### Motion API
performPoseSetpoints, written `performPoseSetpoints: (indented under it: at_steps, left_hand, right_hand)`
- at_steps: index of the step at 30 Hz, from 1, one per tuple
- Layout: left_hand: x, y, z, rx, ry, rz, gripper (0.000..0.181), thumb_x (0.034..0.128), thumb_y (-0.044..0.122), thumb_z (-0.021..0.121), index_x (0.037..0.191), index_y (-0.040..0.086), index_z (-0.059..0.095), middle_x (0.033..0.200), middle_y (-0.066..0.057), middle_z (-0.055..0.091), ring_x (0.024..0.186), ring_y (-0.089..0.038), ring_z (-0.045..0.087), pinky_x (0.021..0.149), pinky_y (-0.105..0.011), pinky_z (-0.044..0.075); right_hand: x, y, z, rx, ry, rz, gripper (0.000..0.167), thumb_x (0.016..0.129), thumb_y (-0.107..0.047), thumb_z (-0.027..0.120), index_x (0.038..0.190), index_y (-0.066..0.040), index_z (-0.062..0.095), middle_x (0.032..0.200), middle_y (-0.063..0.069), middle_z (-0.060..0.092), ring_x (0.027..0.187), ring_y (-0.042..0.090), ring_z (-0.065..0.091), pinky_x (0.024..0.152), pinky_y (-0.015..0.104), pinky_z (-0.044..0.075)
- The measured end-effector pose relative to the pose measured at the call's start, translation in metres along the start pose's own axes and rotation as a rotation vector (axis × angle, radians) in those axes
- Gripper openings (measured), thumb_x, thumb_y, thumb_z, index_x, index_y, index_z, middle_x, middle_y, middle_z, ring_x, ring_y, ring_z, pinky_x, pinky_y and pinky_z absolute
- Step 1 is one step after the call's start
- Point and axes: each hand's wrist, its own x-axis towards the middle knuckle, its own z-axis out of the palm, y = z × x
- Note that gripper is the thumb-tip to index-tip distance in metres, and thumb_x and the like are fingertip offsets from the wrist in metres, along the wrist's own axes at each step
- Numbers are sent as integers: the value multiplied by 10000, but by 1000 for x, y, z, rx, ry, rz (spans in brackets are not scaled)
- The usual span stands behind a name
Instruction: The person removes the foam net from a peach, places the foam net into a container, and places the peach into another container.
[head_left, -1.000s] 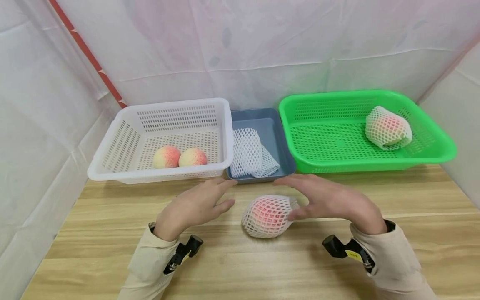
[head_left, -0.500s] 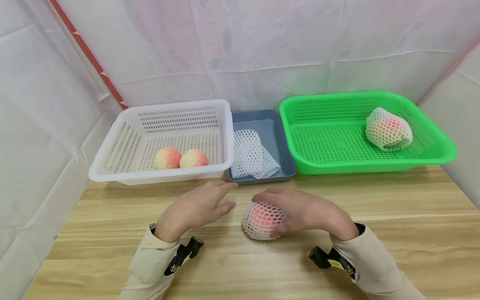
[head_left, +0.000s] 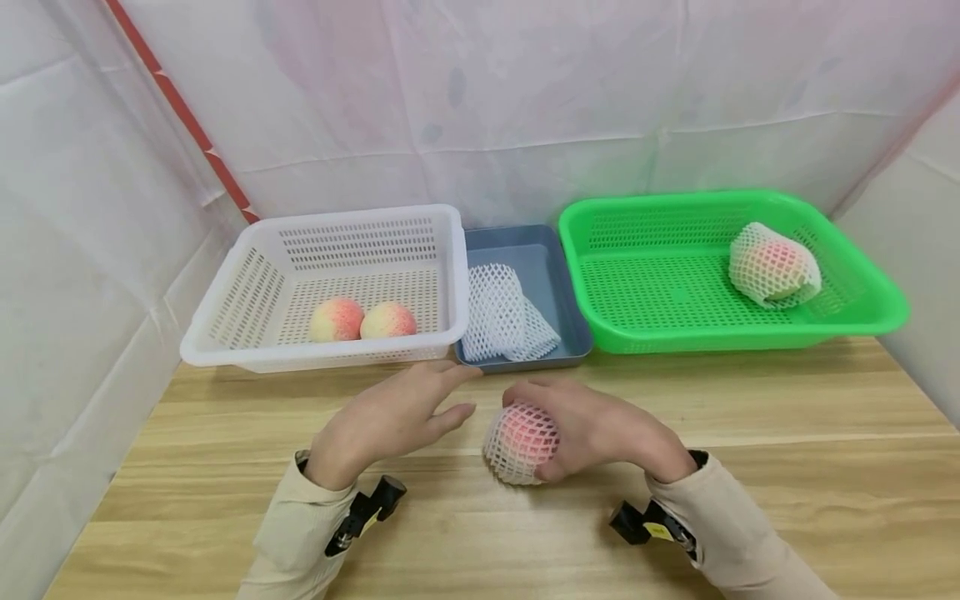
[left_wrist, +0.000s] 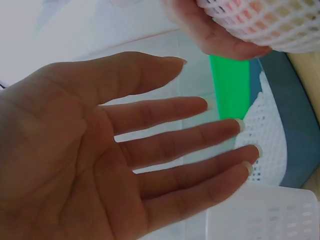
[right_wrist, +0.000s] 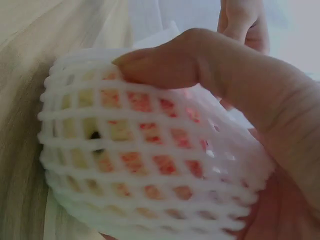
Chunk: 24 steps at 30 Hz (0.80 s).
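Note:
A peach in a white foam net sits on the wooden table in front of me. My right hand grips it from the right, thumb on the near side and fingers over the far side. In the right wrist view the thumb presses on the net of the peach. To the left of the peach, my left hand hovers with straight fingers and holds nothing. The left wrist view shows its bare palm.
A white basket with two bare peaches stands at the back left. Beside it, a grey tray carries foam nets. A green basket at the back right contains another netted peach.
My right hand has moved left and closed round the netted peach, which stays about where it was. My left hand has barely moved.

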Motion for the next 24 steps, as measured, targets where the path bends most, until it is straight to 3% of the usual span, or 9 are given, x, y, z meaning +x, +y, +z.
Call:
performPoseSetpoints:
  at_steps: [4,9,11,14,17,21,24]
  left_hand:
    - [-1,2,-10,-24,103,105,369,976,202,562,1299,24,569,1235,-107,627,1135,-225,593,977,-377,472]
    - [-2,1,-29,-131,428,196,217,916,71,624,1121,12,659,1045,-53,682,935,-146,643,815,-308,546]
    - [3,2,-32,-167,520,224,168,906,42,622,1065,13,669,1007,-41,679,897,-118,634,774,-270,550]
    - [13,5,-35,-213,574,251,139,900,30,619,1027,12,671,978,-42,674,880,-101,626,760,-230,542]
    - [23,10,-38,-275,600,227,111,897,34,622,992,21,677,928,-37,682,824,-86,628,727,-211,539]
    - [29,17,-46,-402,652,176,87,896,76,655,970,48,693,880,-14,693,779,-77,625,697,-239,548]
    - [32,20,-50,-497,700,180,114,885,74,680,991,34,698,894,-26,697,795,-98,632,728,-273,552]
  right_hand:
    - [-6,2,-16,18,114,-26,793,584,-238,839,1306,-115,536,1188,28,601,1021,183,567,829,391,510]
    - [-19,-3,-54,131,310,-16,806,625,-276,864,1344,-179,513,1191,53,606,1000,228,593,728,350,554]
    - [-21,-6,-69,180,403,-18,808,650,-245,872,1367,-210,499,1198,67,601,1000,237,584,714,352,555]
    - [-21,-12,-85,236,548,-65,820,645,-122,882,1369,-220,511,1193,47,606,985,217,576,746,300,532]
    - [-20,-18,-94,280,647,-127,830,620,-15,876,1353,-203,537,1204,25,604,976,204,569,771,235,497]
    - [-18,-24,-100,324,681,-170,833,614,37,866,1350,-188,545,1230,23,585,998,208,557,792,219,481]
    - [-16,-26,-103,332,690,-186,840,611,50,865,1352,-176,542,1230,31,576,1006,213,551,794,224,480]
